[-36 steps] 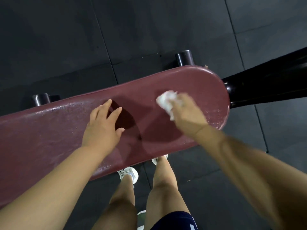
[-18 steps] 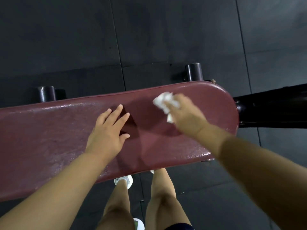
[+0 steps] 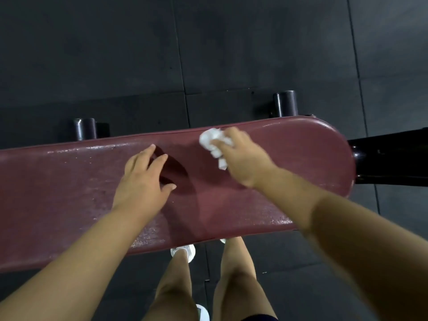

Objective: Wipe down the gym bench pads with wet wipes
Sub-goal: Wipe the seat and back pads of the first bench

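Note:
A long maroon bench pad (image 3: 289, 163) with a rounded right end runs across the view, its surface glistening wet in patches. My right hand (image 3: 243, 158) holds a crumpled white wet wipe (image 3: 214, 143) against the pad near its far edge. My left hand (image 3: 144, 179) rests flat on the pad to the left of the wipe, fingers straight and slightly spread.
Two black metal posts (image 3: 285, 103) (image 3: 85, 129) stick up behind the pad's far edge. A black frame bar (image 3: 393, 158) extends right from the pad's rounded end. Dark rubber floor tiles (image 3: 115, 54) surround the bench. My legs and white shoes (image 3: 184, 251) stand below the near edge.
The view has tilted so the bench sits lower and more level. My right hand with the wipe has slid slightly left along the far edge. The left hand stays planted.

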Motion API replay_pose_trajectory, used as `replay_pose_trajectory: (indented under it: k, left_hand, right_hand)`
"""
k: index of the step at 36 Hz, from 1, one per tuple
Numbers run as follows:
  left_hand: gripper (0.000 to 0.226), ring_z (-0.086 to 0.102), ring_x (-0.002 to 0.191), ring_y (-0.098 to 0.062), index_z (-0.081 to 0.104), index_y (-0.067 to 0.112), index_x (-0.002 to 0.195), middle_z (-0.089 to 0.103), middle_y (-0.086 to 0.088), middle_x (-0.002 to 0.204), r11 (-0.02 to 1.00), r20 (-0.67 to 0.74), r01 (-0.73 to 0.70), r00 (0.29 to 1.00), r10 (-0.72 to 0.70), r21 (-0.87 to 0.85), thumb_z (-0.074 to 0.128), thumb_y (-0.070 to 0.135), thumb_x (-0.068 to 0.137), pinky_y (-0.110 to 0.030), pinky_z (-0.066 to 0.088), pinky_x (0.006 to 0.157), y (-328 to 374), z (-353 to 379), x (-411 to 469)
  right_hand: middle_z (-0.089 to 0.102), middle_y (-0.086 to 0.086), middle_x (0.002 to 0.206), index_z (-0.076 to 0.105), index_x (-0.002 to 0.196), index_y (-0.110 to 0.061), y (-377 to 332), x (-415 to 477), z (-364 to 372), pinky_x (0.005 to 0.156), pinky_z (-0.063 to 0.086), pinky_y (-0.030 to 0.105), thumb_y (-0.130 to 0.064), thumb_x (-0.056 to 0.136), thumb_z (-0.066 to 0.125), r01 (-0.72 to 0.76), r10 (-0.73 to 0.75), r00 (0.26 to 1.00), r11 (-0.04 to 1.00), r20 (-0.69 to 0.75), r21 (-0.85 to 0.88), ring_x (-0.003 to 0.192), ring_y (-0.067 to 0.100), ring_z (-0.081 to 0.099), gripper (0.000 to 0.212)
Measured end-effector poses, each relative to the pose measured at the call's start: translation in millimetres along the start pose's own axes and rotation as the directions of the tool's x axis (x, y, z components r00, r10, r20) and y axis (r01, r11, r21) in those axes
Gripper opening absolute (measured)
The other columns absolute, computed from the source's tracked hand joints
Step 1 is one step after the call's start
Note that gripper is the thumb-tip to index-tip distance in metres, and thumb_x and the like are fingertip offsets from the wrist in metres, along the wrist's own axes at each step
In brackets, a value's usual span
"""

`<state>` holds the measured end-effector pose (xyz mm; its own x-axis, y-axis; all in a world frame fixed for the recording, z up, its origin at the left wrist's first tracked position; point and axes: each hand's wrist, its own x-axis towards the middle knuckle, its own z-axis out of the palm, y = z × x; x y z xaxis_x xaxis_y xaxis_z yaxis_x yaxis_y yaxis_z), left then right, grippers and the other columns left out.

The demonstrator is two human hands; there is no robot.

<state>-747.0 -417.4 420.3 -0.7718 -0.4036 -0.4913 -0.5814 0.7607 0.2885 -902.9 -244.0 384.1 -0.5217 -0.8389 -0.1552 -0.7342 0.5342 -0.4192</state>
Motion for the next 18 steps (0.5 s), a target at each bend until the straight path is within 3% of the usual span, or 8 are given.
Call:
replay_pose_trajectory:
  k: [3, 6, 8, 10, 12, 14, 16, 18]
  left_hand:
    - [0.074, 0.007, 0.142, -0.02, 0.03, 0.022, 0.147, 0.008, 0.007, 0.158, 0.999, 0.063, 0.045, 0.997, -0.046, 0.018, 0.067, 0.037, 0.084, -0.043, 0.03, 0.111, -19.5, -5.4, -6.6]
    - [0.079, -0.001, 0.145, -0.017, 0.02, 0.027, 0.15, -0.004, 0.013, 0.158, 0.999, 0.115, -0.009, 0.993, 0.004, 0.044, 0.064, 0.037, 0.086, -0.037, 0.021, 0.115, -31.6, -2.7, -12.5]
    - [0.079, -0.004, 0.145, -0.014, 0.016, 0.031, 0.15, -0.007, 0.016, 0.157, 0.999, 0.117, -0.002, 0.993, -0.002, 0.035, 0.063, 0.038, 0.087, -0.034, 0.023, 0.114, -33.0, -1.2, -13.3]
    - [0.079, -0.005, 0.145, -0.012, 0.016, 0.033, 0.149, -0.007, 0.018, 0.157, 1.0, 0.11, 0.015, 0.994, -0.017, 0.017, 0.064, 0.036, 0.087, -0.034, 0.028, 0.111, -33.0, -0.3, -12.4]
    - [0.078, -0.004, 0.145, -0.011, 0.018, 0.032, 0.149, -0.005, 0.018, 0.157, 1.0, 0.098, 0.012, 0.995, -0.013, 0.006, 0.065, 0.034, 0.086, -0.034, 0.031, 0.109, -33.8, 1.2, -11.8]
    - [0.078, -0.002, 0.145, -0.012, 0.02, 0.032, 0.149, -0.003, 0.018, 0.157, 1.0, 0.09, 0.002, 0.996, -0.002, -0.004, 0.066, 0.033, 0.086, -0.035, 0.033, 0.108, -36.0, 2.7, -11.3]
    - [0.079, -0.002, 0.145, -0.011, 0.019, 0.033, 0.149, -0.004, 0.018, 0.157, 1.0, 0.09, -0.005, 0.996, 0.007, -0.015, 0.066, 0.034, 0.086, -0.036, 0.035, 0.107, -38.3, 3.2, -11.4]
    - [0.078, -0.002, 0.145, -0.011, 0.018, 0.033, 0.149, -0.005, 0.019, 0.157, 0.999, 0.092, -0.022, 0.995, 0.025, -0.034, 0.065, 0.034, 0.086, -0.034, 0.034, 0.107, -40.4, 2.7, -11.8]
  right_hand:
    - [0.045, 0.017, 0.125, 0.052, 0.123, -0.01, 32.9, 3.8, -18.0, 0.084, 0.043, 0.039, -0.015, 0.092, 0.049, -0.297, 0.289, 0.939, 0.955, -0.185, -0.015, 0.105, 0.036, 0.049, 0.031]
    - [0.04, 0.021, 0.126, 0.052, 0.123, -0.004, 27.5, 9.2, -20.8, 0.077, 0.038, 0.033, -0.002, 0.086, 0.049, -0.594, 0.605, 0.75, 0.794, -0.267, 0.13, 0.102, 0.038, 0.049, 0.037]
    - [0.039, 0.02, 0.128, 0.052, 0.125, -0.005, 2.1, 17.5, -11.7, 0.077, 0.038, 0.036, -0.006, 0.088, 0.049, -0.678, 0.701, 0.655, 0.71, -0.282, 0.192, 0.102, 0.038, 0.049, 0.036]
    - [0.04, 0.02, 0.128, 0.052, 0.124, -0.008, -33.6, 25.9, 5.6, 0.079, 0.041, 0.04, -0.011, 0.089, 0.052, -0.641, 0.667, 0.693, 0.744, -0.275, 0.188, 0.101, 0.039, 0.048, 0.035]
    - [0.043, 0.021, 0.122, 0.055, 0.121, -0.009, -69.8, 30.5, 26.0, 0.075, 0.045, 0.041, -0.007, 0.084, 0.054, -0.483, 0.516, 0.83, 0.855, -0.213, 0.189, 0.096, 0.039, 0.05, 0.037]
    - [0.048, 0.022, 0.114, 0.058, 0.117, -0.006, -94.1, 28.1, 41.6, 0.064, 0.051, 0.045, -0.001, 0.077, 0.053, -0.235, 0.258, 0.96, 0.953, -0.107, 0.189, 0.084, 0.04, 0.054, 0.04]
    - [0.054, 0.023, 0.108, 0.063, 0.109, -0.004, -96.6, 19.4, 41.9, 0.048, 0.051, 0.043, -0.002, 0.074, 0.054, -0.034, 0.037, 0.999, 0.988, -0.018, 0.15, 0.075, 0.039, 0.056, 0.036]
    - [0.058, 0.02, 0.105, 0.066, 0.106, -0.008, -80.5, 14.3, 33.9, 0.044, 0.048, 0.037, -0.008, 0.074, 0.059, 0.084, -0.083, 0.996, 0.994, -0.03, 0.068, 0.075, 0.039, 0.058, 0.032]
